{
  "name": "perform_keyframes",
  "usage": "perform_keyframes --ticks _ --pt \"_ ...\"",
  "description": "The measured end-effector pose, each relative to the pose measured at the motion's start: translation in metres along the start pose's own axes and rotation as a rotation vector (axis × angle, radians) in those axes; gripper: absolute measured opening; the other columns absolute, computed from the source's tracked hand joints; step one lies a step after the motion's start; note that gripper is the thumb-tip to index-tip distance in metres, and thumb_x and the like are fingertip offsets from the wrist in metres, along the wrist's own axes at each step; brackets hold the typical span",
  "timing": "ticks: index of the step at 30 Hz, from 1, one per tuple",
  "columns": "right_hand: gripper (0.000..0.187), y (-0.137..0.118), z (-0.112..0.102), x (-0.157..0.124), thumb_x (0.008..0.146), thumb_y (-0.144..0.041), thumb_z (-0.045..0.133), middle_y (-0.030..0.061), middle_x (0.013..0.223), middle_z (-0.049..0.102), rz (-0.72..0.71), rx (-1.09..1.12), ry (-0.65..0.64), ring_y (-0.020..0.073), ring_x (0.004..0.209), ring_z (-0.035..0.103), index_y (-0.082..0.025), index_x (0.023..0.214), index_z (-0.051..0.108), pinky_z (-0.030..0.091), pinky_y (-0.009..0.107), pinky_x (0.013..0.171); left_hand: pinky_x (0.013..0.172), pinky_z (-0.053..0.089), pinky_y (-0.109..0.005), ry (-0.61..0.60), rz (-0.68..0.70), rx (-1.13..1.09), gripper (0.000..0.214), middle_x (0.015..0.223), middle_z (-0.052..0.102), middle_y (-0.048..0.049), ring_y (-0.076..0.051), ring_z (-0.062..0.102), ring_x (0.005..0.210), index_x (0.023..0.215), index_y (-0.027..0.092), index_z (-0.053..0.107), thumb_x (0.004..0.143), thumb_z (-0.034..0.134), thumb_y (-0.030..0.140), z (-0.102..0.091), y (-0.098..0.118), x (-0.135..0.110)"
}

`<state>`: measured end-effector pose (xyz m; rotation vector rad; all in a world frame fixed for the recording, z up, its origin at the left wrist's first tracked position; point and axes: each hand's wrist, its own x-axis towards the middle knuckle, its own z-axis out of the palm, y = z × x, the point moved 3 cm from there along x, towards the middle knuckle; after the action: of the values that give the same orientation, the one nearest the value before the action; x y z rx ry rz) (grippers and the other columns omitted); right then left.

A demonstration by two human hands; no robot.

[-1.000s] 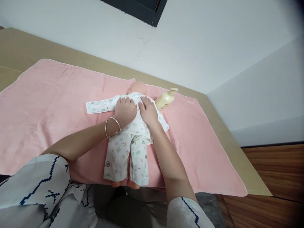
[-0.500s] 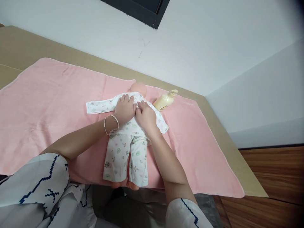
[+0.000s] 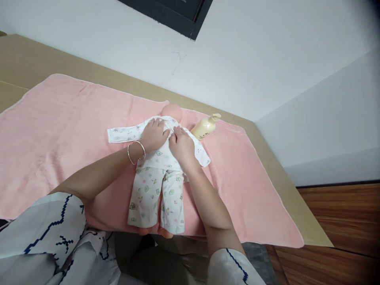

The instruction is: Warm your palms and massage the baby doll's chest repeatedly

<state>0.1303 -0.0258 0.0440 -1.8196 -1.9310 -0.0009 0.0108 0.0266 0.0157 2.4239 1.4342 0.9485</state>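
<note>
A baby doll point(image 3: 172, 111) in a white printed top and trousers point(image 3: 157, 190) lies on a pink towel point(image 3: 59, 130). My left hand point(image 3: 152, 134), with a bangle on its wrist, rests on the doll's upper body, fingers curled on the cloth near the collar. Beside it, my right hand point(image 3: 181, 145) presses on the doll's chest, its fingers pinching the top's fabric. The two hands almost touch at the fingertips. What lies under the fingers is hidden.
A cream pump bottle point(image 3: 204, 126) lies on the towel right of the doll's head. The towel covers a beige table point(image 3: 279, 170) against a white wall. Wooden floor point(image 3: 341, 229) shows at the right. My patterned sleeves fill the bottom edge.
Both hands have slid up the doll's chest toward the collar and drawn closer together, the fingers curling into the fabric. The doll and bottle have stayed put.
</note>
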Motion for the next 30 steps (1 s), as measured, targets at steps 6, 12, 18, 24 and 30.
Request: perform_keyframes --ticks 6,12,18,24,30 --pt "0.051 0.012 0.009 0.005 0.099 -0.033 0.037 0.0146 0.154 0.05 -0.019 0.098 0.002 0.0302 0.15 0.037 -0.012 0.142 0.056 0.03 0.053 0.124 0.118 0.036 -0.055 0.131 -0.03 -0.055 0.046 0.142 0.057 -0.018 -0.037 0.047 0.138 0.136 0.012 0.055 0.096 0.046 0.033 0.009 -0.006 -0.002" --pt "0.058 0.036 0.018 0.016 0.102 -0.045 0.037 0.0142 0.163 0.036 -0.056 0.154 -0.058 0.0302 0.156 0.025 -0.016 0.151 0.044 0.016 0.059 0.127 0.122 0.032 -0.055 0.136 -0.034 -0.084 0.049 0.145 0.055 -0.0202 -0.036 0.044 0.141 0.137 0.01 0.055 0.095 0.049 0.033 0.013 -0.004 -0.004" --pt "0.053 0.029 0.015 0.012 0.1 -0.039 0.041 0.015 0.157 0.046 -0.007 0.151 0.009 0.0314 0.15 0.037 -0.015 0.146 0.051 0.018 0.059 0.126 0.121 0.033 -0.052 0.136 0.056 -0.068 0.044 0.139 0.059 -0.019 -0.033 0.048 0.136 0.133 0.009 0.059 0.099 0.041 0.029 0.009 -0.001 -0.003" --pt "0.057 0.045 0.018 0.018 0.097 -0.042 0.048 0.0167 0.157 0.044 0.064 0.215 -0.007 0.0317 0.151 0.033 -0.015 0.147 0.05 0.024 0.056 0.125 0.112 0.043 -0.049 0.061 0.137 0.067 0.04 0.126 0.064 -0.0207 -0.033 0.055 0.125 0.121 0.006 0.065 0.099 0.034 0.02 -0.003 0.024 -0.013" --pt "0.057 0.035 0.012 0.016 0.098 -0.039 0.041 0.0172 0.157 0.045 0.06 0.152 -0.057 0.0333 0.15 0.035 -0.013 0.148 0.048 0.023 0.058 0.125 0.109 0.045 -0.048 -0.004 0.014 0.105 0.039 0.131 0.062 -0.0211 -0.034 0.055 0.126 0.123 0.006 0.063 0.098 0.038 0.021 -0.014 0.035 -0.02"
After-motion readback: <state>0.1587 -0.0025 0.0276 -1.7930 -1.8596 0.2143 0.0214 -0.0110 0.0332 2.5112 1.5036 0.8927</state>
